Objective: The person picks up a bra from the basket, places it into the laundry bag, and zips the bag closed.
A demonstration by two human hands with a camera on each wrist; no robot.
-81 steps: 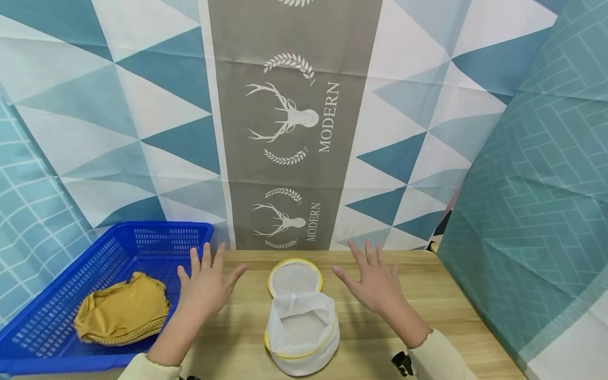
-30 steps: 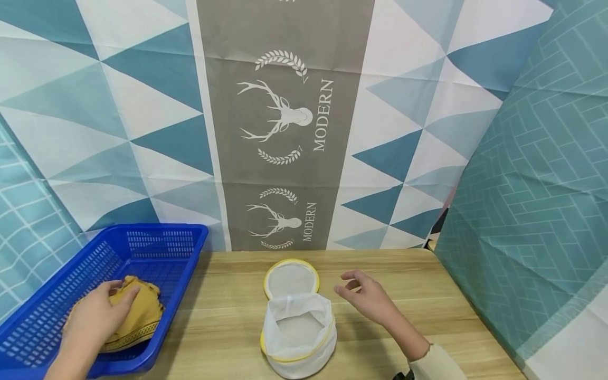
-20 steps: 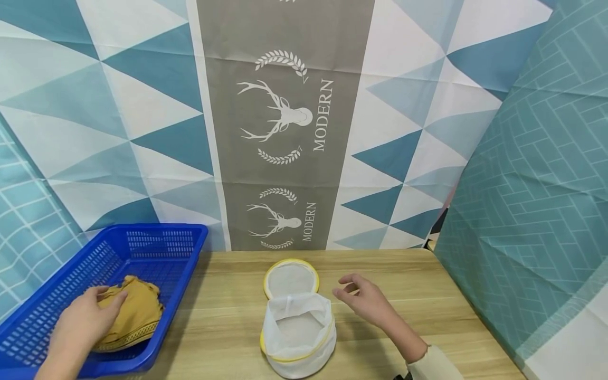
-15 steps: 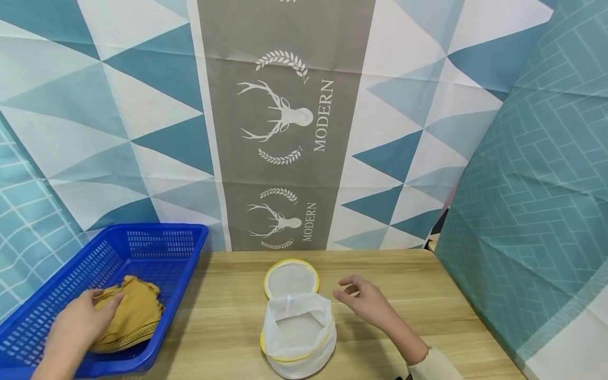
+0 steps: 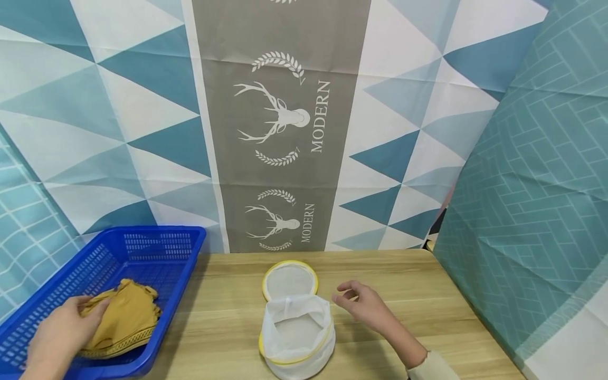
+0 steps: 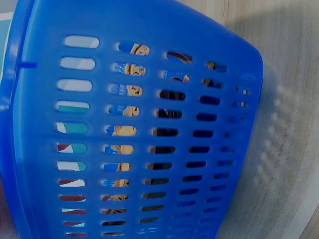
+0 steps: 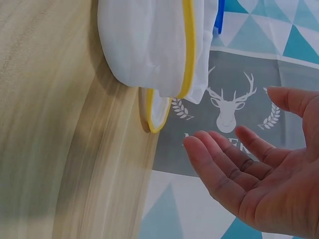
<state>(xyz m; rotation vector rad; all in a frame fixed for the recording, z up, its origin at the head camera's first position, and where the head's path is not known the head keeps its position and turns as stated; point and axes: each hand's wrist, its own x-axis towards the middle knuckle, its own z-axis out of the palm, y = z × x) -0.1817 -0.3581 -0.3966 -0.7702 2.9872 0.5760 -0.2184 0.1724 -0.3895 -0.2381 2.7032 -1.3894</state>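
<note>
In the head view a mustard-yellow garment (image 5: 124,316) with a lace-trimmed edge lies bunched in a blue plastic basket (image 5: 163,228). My left hand (image 5: 59,330) is at the garment's left side, thumb and fingers apart and loosely bent over the cloth; the undersides of the fingers are hidden. A white mesh laundry bag (image 5: 306,364) with yellow trim stands on the table, its round lid (image 5: 290,279) folded back and its mouth unzipped. Just right of the bag, my right hand (image 5: 363,303) hovers with relaxed fingers, holding nothing, as the right wrist view also shows.
The slotted basket wall (image 6: 144,139) fills most of the left wrist view. The wooden table (image 5: 404,274) runs back to a patterned cloth backdrop (image 5: 280,158). A teal patterned cloth (image 5: 537,211) hangs along the right side.
Both hands were spread above the table at first. The left hand has gone into the basket and slid left across the garment; the right hand's fingers have relaxed. The bag stays in place.
</note>
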